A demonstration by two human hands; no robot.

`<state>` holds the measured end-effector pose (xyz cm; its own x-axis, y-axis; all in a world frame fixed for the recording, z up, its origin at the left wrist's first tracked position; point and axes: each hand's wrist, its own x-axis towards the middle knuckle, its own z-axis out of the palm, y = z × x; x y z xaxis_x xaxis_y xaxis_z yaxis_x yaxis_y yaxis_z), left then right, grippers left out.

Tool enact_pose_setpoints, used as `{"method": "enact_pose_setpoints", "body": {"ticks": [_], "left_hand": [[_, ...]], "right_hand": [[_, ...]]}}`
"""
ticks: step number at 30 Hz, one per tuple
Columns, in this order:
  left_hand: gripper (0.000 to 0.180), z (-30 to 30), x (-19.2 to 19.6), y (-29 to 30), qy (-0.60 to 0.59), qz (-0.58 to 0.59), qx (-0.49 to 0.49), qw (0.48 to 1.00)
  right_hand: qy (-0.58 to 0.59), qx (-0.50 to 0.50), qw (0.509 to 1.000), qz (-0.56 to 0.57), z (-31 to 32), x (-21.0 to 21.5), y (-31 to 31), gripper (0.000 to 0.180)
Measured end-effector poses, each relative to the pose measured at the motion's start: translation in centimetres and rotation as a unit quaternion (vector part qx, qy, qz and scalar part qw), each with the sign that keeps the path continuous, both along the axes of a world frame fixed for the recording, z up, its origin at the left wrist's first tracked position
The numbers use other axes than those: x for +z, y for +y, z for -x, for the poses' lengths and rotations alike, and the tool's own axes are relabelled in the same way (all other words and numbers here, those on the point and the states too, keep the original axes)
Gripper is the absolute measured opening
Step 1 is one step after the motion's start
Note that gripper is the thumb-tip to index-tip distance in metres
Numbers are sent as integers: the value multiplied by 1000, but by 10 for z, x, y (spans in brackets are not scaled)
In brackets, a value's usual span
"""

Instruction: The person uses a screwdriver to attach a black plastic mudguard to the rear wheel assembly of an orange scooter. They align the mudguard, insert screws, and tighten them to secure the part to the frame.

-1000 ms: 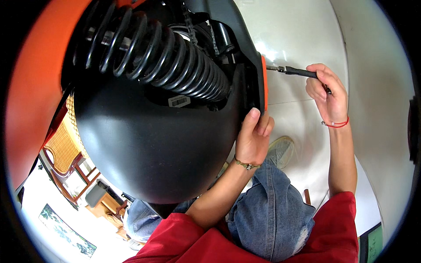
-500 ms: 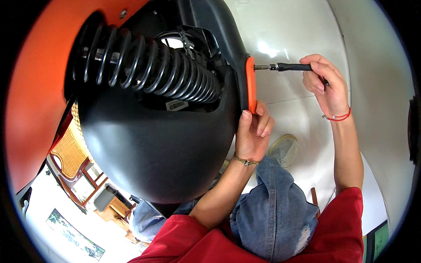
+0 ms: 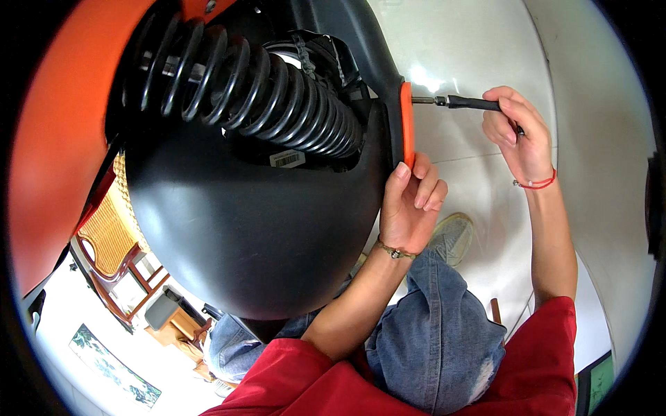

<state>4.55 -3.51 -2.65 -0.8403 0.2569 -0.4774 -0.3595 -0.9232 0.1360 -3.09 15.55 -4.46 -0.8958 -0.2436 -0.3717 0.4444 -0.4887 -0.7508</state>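
Observation:
My right hand (image 3: 519, 135) grips the black handle of a screwdriver (image 3: 466, 103), whose metal tip meets an orange reflector (image 3: 407, 125) on the edge of a black rear mudguard (image 3: 250, 229). My left hand (image 3: 411, 204) rests against the mudguard's edge just below the reflector, thumb on the black plastic, fingers curled. A black coil spring shock (image 3: 250, 93) runs across the top of the mudguard, beside an orange body panel (image 3: 55, 139).
White tiled floor (image 3: 479, 48) lies beyond the mudguard. My jeans-clad knee (image 3: 444, 333) and a shoe (image 3: 454, 236) show below. A wooden chair (image 3: 111, 243) and small furniture appear at the lower left.
The view has shifted, so the mudguard and spring sit differently in the frame. My right hand has kept the screwdriver at the reflector, and my left hand has stayed on the mudguard's edge.

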Motion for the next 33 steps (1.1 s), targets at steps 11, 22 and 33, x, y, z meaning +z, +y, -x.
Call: {"method": "enact_pose_setpoints", "body": {"ticks": [11, 22, 33], "left_hand": [[32, 2, 1, 9, -28, 7, 30, 999], [38, 8, 11, 6, -50, -36, 59, 996], [45, 4, 10, 9, -38, -52, 45, 997]], "right_hand": [[4, 42, 993, -110, -4, 32, -2, 30], [164, 49, 959, -226, -13, 29, 5, 32], [-32, 141, 938, -316, 12, 46, 8, 76]]}}
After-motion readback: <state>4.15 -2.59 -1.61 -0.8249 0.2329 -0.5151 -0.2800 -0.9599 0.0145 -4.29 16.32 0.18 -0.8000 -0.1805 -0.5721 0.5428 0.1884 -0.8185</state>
